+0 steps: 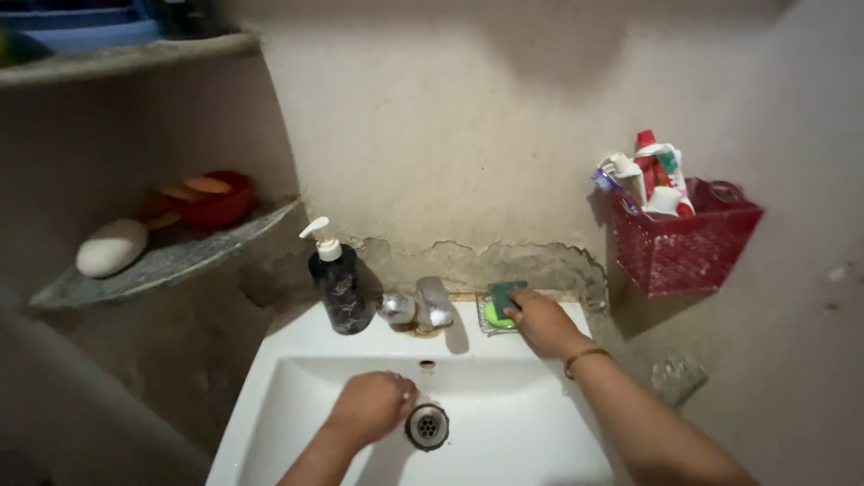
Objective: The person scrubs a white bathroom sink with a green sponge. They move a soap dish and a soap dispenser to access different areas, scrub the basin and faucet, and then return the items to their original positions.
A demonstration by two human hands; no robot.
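Observation:
My right hand [542,322] reaches to the back rim of the white sink [288,378] and grips a green scrub sponge [504,297] that lies on a small soap dish by the wall. My left hand [371,407] is down in the basin, fingers curled closed beside the metal drain [427,426]; whether it holds something small I cannot tell. A chrome tap [425,304] stands between the hands at the back of the sink. A thin bangle sits on my right wrist.
A dark pump soap bottle [336,281] stands left of the tap. A red wall basket [682,236] with toothpaste tubes hangs at right. A corner shelf [153,265] at left carries a white soap bar [111,247] and a red bowl [211,198].

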